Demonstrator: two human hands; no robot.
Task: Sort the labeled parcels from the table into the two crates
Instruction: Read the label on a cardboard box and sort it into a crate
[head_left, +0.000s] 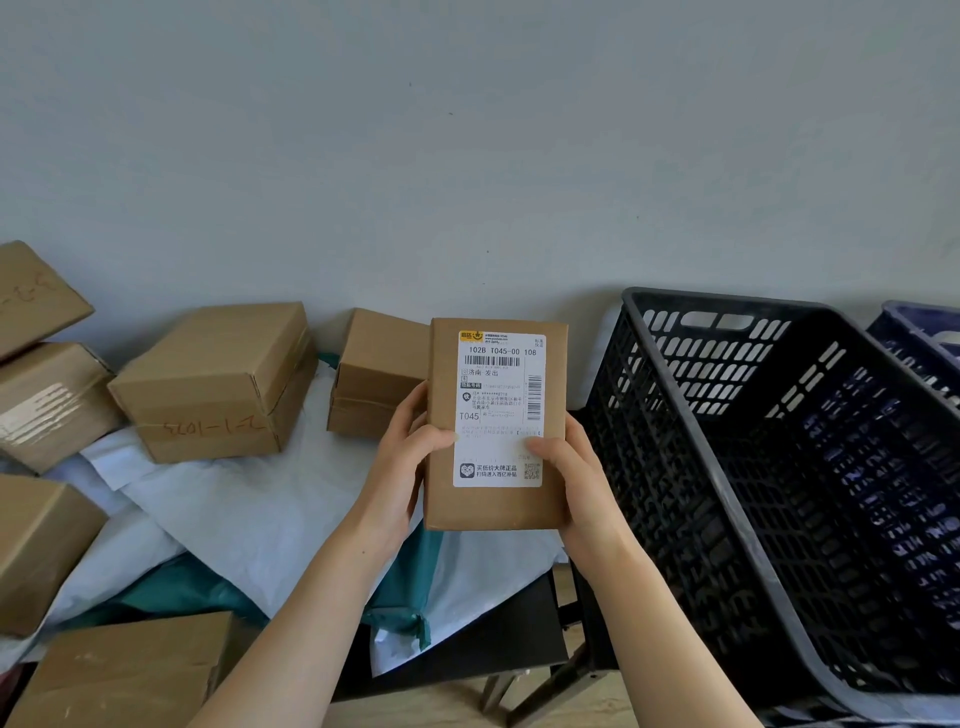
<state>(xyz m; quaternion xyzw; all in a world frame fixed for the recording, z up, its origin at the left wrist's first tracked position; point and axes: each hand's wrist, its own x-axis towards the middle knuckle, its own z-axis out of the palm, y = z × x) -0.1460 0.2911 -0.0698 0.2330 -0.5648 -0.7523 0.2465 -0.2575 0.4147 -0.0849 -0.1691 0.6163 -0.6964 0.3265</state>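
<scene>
left hand and right hand fingers hold a parcel over white-covered table by grey wall.

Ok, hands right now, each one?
Left hand: holding the flat brown cardboard parcel with white shipping label.
Right hand: holding the same parcel.

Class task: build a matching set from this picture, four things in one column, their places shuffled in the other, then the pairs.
1 labelled parcel
2 black crate
3 blue crate
4 box with handwriting

A far right edge
B left, on white bags
C held between left hand and right hand
D just right of the hands

Pairs: 1-C, 2-D, 3-A, 4-B
</scene>
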